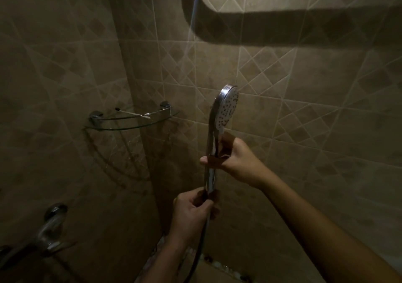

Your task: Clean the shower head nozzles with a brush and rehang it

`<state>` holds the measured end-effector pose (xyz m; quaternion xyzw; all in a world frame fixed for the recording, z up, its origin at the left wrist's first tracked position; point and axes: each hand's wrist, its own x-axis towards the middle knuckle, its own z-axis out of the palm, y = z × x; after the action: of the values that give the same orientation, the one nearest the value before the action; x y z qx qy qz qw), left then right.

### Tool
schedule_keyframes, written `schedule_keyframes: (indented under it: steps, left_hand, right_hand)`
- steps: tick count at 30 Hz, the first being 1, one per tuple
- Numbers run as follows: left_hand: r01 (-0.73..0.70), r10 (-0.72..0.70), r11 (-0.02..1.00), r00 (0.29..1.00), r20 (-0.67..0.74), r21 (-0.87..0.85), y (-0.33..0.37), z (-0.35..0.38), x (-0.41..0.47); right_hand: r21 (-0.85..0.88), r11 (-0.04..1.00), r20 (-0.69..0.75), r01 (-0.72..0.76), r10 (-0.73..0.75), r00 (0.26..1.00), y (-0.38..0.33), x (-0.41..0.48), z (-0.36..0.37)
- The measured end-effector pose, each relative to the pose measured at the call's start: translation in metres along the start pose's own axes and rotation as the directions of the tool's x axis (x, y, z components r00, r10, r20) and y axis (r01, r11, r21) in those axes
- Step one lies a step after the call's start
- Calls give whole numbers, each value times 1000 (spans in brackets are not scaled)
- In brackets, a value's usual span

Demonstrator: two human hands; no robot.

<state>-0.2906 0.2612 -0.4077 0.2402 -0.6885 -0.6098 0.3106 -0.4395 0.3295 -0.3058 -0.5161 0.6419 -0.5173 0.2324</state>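
Now the chrome shower head [226, 108] stands upright before the tiled wall [315, 113], nozzles facing right. The right hand [236, 158] grips its handle just below the head; the left hand [191, 211] curls round the handle's base, where the hose [201, 245] joins. A toothbrush [133, 113] lies on the glass corner shelf [130, 128], well apart.

Shower head [226, 108] upright, centre-right, in front of wall [304, 108]. Right hand [235, 158] grips just below its face, left hand [193, 208] lower, at hose [200, 250] joint. Corner shelf [130, 128] to the left, brush [133, 113] on it. Tap [52, 224] lower left.
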Motion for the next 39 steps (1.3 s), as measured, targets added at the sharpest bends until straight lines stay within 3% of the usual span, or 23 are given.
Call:
schedule_keyframes:
  steps: [4,11,15,18,22,27,30,32,35,39]
  left_hand:
    - [34,-34,999,999,-4,-3,3,-3,1]
    - [11,-7,995,999,-32,104,6,-1,-4]
    - [-1,-3,996,999,48,84,8,-3,-5]
    - [44,-44,995,999,-10,93,2,-1,-5]
    - [114,-111,987,993,-31,113,-6,1,-5]
    - [14,-15,987,1000,4,159,-5,3,-7]
    - [-87,118,931,991,-66,354,-8,5,-5]
    - [-111,157,911,984,-84,396,-7,4,-4]
    - [-43,38,976,999,31,212,0,0,-6]
    - [121,-106,991,965,241,-49,17,1,-7]
  right_hand:
    - [145,981,154,-130,107,982,3,-5,-9]
    - [-134,987,-70,-87,78,994,4,-3,0]
    - [19,991,89,-131,128,988,9,-5,-4]
    - [175,971,219,-163,123,968,9,-7,-9]
    - [145,970,320,-194,140,937,14,-5,-18]
    - [-10,964,45,-267,267,963,26,-1,-11]
    - [29,982,-71,-186,188,980,24,-1,4]
    - [37,993,-57,-110,112,992,24,0,5]
    - [295,946,117,-136,105,988,26,0,3]
    - [723,629,292,-286,98,951,25,4,17]
